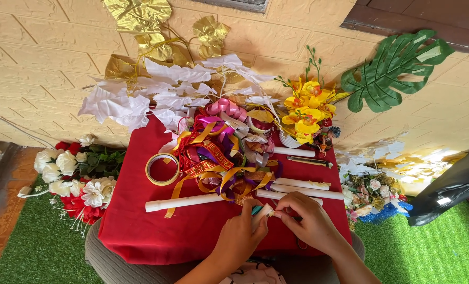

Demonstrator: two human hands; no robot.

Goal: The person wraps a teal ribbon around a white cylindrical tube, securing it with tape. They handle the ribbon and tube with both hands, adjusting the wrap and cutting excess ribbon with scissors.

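My left hand (239, 236) and my right hand (303, 218) meet over the near edge of a red cloth (139, 226). Together they pinch a small pale roll with a green tip (260, 212). Just beyond my fingers lies a long white tube (184, 202). Two more white tubes (303, 184) lie behind it. A heap of coloured ribbons (224, 158) covers the middle of the cloth. A roll of tape (162, 169) rests to the left of the ribbons.
White and gold fabric leaves (139, 100) lean on the tiled wall. Yellow artificial flowers (308, 110) and a big green leaf (392, 68) stand at the right. White and red flowers (76, 184) lie left on the green turf (39, 252). A dark bag (450, 189) sits at the right.
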